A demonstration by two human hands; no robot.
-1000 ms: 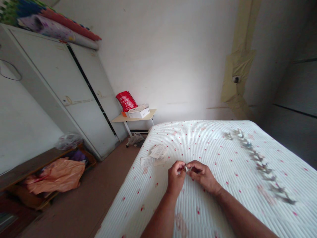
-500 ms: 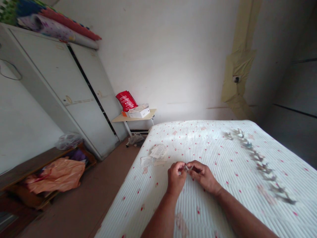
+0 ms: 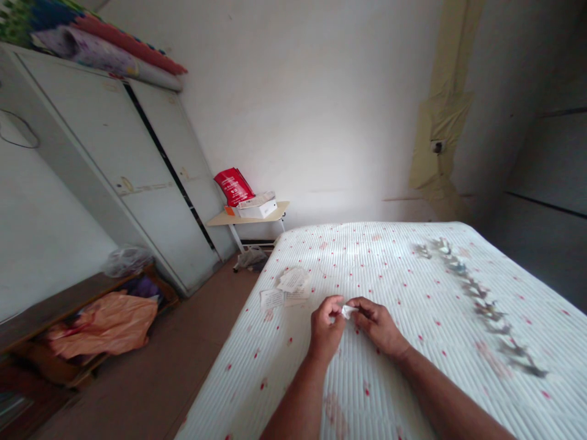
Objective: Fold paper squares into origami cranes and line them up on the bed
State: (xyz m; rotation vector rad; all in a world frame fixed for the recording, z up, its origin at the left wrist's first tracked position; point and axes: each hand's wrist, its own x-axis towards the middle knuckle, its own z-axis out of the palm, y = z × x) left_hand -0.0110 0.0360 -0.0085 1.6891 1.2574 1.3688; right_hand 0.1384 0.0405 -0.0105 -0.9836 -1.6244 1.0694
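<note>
Between my two hands is a small folded piece of paper [image 3: 348, 311], whitish and only a little wider than a fingertip. My left hand [image 3: 327, 327] pinches its left side between thumb and fingers. On its other side, my right hand [image 3: 378, 327] grips it with thumb and forefinger. Both hands are above the white quilted bed cover [image 3: 394, 391] with red dots. Left of them lie several loose printed paper sheets [image 3: 294, 280], partly overlapping. To the right runs a slanting row of small folded paper figures [image 3: 481, 293], blurred in detail.
Beyond the bed's far left corner stands a small table [image 3: 220, 219] bearing a red bag [image 3: 233, 186] and a white box [image 3: 259, 209]. A grey cabinet [image 3: 96, 134] is at the left, near a low wooden shelf with an orange plastic bag [image 3: 105, 324].
The folded paper has turned in my fingers and shows a broader white face now. My fingertips have shifted slightly apart around it. The sheets and the row of figures are unmoved.
</note>
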